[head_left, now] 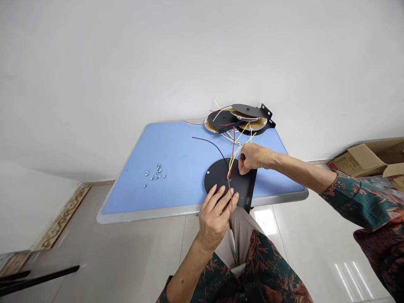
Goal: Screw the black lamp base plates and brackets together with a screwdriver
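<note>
A round black plate (217, 174) lies at the table's front edge, its flat arm reaching past the edge. Red, yellow and white wires (232, 162) rise through its centre, and a thin black wire (210, 141) curves off to the left. With fingers stretched out, my left hand (216, 214) presses on the plate's near part; a reddish-brown wire runs over it. My right hand (251, 158) is closed just above the plate's right side. A small black end (243, 157) of something shows in that fist; the rest of it is hidden.
Several small shiny screws or nuts (156, 173) are scattered on the left of the blue table (170, 147). At the back right, black plates with wires and brackets (248, 111) are stacked against the wall. An open cardboard box (356, 160) stands on the floor at right.
</note>
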Demonstrator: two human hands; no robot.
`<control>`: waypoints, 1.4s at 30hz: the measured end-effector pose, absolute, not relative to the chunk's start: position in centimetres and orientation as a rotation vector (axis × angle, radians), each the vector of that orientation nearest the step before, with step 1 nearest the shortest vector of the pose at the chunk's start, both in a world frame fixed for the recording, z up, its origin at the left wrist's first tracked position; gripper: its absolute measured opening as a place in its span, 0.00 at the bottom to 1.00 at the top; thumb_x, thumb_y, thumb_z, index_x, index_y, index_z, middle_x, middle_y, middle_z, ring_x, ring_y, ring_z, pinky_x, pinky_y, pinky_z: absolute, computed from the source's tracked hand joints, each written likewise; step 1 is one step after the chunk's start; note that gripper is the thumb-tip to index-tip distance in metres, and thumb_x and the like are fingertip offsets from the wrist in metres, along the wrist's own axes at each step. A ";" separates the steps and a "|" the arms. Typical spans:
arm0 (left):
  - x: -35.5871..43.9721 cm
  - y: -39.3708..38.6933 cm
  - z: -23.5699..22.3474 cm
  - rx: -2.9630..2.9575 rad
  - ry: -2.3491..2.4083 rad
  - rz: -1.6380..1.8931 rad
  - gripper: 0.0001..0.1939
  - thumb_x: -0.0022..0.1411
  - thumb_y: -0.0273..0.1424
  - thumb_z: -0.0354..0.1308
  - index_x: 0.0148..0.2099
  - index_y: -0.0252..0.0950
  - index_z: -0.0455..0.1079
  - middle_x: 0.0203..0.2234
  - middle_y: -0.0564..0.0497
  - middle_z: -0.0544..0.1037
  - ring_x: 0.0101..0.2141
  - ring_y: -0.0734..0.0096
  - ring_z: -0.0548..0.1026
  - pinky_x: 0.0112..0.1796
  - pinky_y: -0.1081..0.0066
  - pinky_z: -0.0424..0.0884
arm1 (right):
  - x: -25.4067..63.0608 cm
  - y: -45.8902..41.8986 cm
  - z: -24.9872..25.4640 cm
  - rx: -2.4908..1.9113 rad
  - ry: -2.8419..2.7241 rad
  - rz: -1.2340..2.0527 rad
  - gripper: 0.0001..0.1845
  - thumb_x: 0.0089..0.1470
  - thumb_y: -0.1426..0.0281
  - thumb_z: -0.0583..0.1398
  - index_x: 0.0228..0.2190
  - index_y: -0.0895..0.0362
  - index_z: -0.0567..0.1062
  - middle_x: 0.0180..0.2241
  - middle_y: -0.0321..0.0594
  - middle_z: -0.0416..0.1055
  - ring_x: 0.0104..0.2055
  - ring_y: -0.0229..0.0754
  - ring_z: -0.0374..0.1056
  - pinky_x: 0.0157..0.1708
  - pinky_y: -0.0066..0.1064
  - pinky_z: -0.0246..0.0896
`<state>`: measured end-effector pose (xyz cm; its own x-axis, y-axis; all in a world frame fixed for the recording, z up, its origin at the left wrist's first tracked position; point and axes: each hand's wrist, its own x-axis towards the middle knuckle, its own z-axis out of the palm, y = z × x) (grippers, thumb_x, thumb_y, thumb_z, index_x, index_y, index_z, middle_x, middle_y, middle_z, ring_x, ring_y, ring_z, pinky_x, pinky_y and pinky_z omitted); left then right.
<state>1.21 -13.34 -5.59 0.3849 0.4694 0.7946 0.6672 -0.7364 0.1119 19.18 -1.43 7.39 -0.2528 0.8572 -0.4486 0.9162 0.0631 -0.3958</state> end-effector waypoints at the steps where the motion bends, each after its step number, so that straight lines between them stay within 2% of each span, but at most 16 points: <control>1: 1.1 -13.4 -5.5 -2.439 -1.010 -1.234 0.15 0.67 0.19 0.58 0.53 0.35 0.75 0.46 0.48 0.83 0.51 0.61 0.78 0.56 0.51 0.75 | 19.1 -1.4 7.5 1.856 2.215 -0.939 0.07 0.41 0.76 0.68 0.28 0.59 0.84 0.21 0.33 0.71 0.24 0.34 0.63 0.23 0.24 0.54; 5: 0.7 -13.5 -5.4 -2.519 -0.987 -1.089 0.16 0.68 0.25 0.59 0.57 0.32 0.72 0.53 0.45 0.80 0.55 0.58 0.75 0.57 0.50 0.73 | 19.0 -1.2 7.4 1.830 2.249 -0.879 0.07 0.41 0.75 0.69 0.28 0.59 0.84 0.22 0.33 0.72 0.25 0.34 0.64 0.23 0.25 0.54; 7: 0.6 -13.4 -5.4 -2.536 -0.969 -1.061 0.17 0.69 0.23 0.57 0.58 0.31 0.71 0.54 0.45 0.79 0.56 0.59 0.74 0.57 0.53 0.74 | 19.1 -1.2 7.1 1.816 2.269 -0.856 0.06 0.41 0.74 0.69 0.28 0.59 0.83 0.22 0.34 0.73 0.26 0.35 0.65 0.23 0.25 0.55; 13: 0.6 -12.8 -5.1 -2.606 -0.919 -1.036 0.20 0.70 0.18 0.49 0.60 0.32 0.69 0.55 0.44 0.78 0.52 0.64 0.76 0.54 0.56 0.77 | 19.1 -1.8 6.6 1.832 2.342 -0.779 0.04 0.41 0.76 0.70 0.25 0.59 0.83 0.24 0.36 0.76 0.31 0.39 0.71 0.28 0.25 0.59; 19: 0.7 -12.5 -4.7 -2.616 -0.859 -1.049 0.18 0.69 0.17 0.48 0.57 0.29 0.70 0.52 0.41 0.80 0.50 0.64 0.77 0.54 0.55 0.77 | 19.6 -3.0 6.3 1.874 2.391 -0.805 0.04 0.43 0.78 0.68 0.24 0.58 0.83 0.26 0.37 0.79 0.32 0.39 0.73 0.32 0.26 0.62; 26: 0.7 -12.5 -4.7 -2.631 -0.864 -1.073 0.19 0.70 0.17 0.46 0.57 0.30 0.71 0.52 0.42 0.79 0.50 0.63 0.77 0.54 0.53 0.77 | 20.4 -9.0 4.0 2.064 2.644 -0.537 0.06 0.54 0.76 0.64 0.30 0.56 0.82 0.33 0.41 0.80 0.37 0.43 0.75 0.37 0.30 0.60; 30: 0.6 -12.5 -4.9 -2.651 -0.858 -1.112 0.19 0.70 0.18 0.48 0.58 0.30 0.71 0.53 0.41 0.79 0.51 0.63 0.77 0.56 0.52 0.76 | 20.4 -11.7 3.2 1.978 2.786 -0.521 0.08 0.58 0.74 0.62 0.30 0.55 0.81 0.32 0.39 0.79 0.35 0.41 0.74 0.35 0.29 0.59; 35: 0.7 -12.5 -5.1 -2.635 -0.891 -1.140 0.19 0.70 0.19 0.49 0.59 0.30 0.71 0.53 0.40 0.79 0.51 0.61 0.77 0.56 0.51 0.77 | 19.8 -11.5 3.3 1.978 2.732 -0.508 0.07 0.55 0.75 0.63 0.28 0.54 0.82 0.37 0.39 0.78 0.37 0.40 0.72 0.34 0.29 0.56; 42: 0.8 -12.5 -5.4 -2.639 -0.905 -1.151 0.19 0.71 0.21 0.47 0.61 0.32 0.69 0.54 0.42 0.78 0.53 0.62 0.76 0.57 0.50 0.76 | 18.9 -11.1 3.7 1.875 2.612 -0.418 0.06 0.55 0.74 0.64 0.29 0.55 0.82 0.35 0.40 0.77 0.34 0.40 0.72 0.32 0.29 0.55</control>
<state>0.80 -12.49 -5.43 0.5310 0.4754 0.7015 0.5693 -0.8133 0.1202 18.89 -11.15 3.66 -0.3280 0.9423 -0.0676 0.9164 0.2999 -0.2652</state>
